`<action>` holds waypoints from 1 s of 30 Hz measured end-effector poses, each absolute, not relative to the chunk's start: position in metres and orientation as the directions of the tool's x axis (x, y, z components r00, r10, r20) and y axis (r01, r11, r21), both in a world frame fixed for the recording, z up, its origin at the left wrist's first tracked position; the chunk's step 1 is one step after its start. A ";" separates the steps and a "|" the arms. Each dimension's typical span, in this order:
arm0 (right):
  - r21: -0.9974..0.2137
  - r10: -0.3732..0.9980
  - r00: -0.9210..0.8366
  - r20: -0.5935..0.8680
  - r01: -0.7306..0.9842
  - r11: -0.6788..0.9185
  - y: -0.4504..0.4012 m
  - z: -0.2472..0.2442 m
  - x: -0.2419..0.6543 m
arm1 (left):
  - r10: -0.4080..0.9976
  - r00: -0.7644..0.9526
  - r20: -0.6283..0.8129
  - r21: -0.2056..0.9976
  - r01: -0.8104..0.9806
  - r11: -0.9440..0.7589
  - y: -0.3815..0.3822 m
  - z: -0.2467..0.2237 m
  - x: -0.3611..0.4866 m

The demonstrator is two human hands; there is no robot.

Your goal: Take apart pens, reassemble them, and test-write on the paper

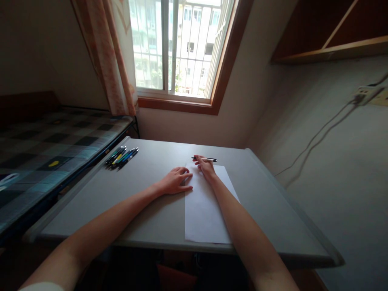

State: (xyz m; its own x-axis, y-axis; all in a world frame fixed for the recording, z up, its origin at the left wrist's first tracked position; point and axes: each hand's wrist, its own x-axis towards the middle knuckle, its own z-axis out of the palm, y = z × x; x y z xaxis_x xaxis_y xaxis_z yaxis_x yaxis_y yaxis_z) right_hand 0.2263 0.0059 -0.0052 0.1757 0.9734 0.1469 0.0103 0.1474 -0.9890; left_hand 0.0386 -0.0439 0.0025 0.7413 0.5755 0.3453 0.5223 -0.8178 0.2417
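Observation:
My right hand [205, 166] is closed around a pen [209, 160] with a white barrel and black ends. The pen lies nearly level across the fingers, above the far end of a white sheet of paper [206, 218]. My left hand [177, 180] rests at the sheet's left edge with its fingers spread, the thumb and fingertips reaching onto the paper. It holds nothing. The sheet lies flat, its near end by the table's front edge, and my right forearm covers part of its right side. I see no clear marks on it.
A pile of several pens [121, 158] lies at the far left of the light grey table [145, 222]. To the left is a bed with a checked cover [75, 135]. Behind the table is a barred window [194, 52] with a curtain [117, 60]. A cable [312, 139] hangs along the right wall.

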 end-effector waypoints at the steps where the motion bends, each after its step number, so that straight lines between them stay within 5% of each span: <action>1: -0.987 0.969 0.187 0.162 0.024 0.160 0.006 -0.006 0.226 | 0.576 0.741 0.345 0.245 0.521 -0.817 -0.044 0.002 0.039; 15: -0.972 0.909 0.345 0.235 0.087 0.219 0.012 -0.012 0.240 | 0.586 0.739 0.333 0.276 0.518 -0.810 -0.042 0.001 0.036; 26: -0.857 0.874 0.369 0.316 0.505 0.097 0.000 -0.006 0.235 | 0.595 0.733 0.328 0.291 0.521 -0.802 -0.042 0.001 0.037; 30: -0.868 0.884 0.286 0.369 0.445 0.219 0.002 -0.010 0.236 | 0.586 0.740 0.329 0.277 0.518 -0.809 -0.042 0.001 0.037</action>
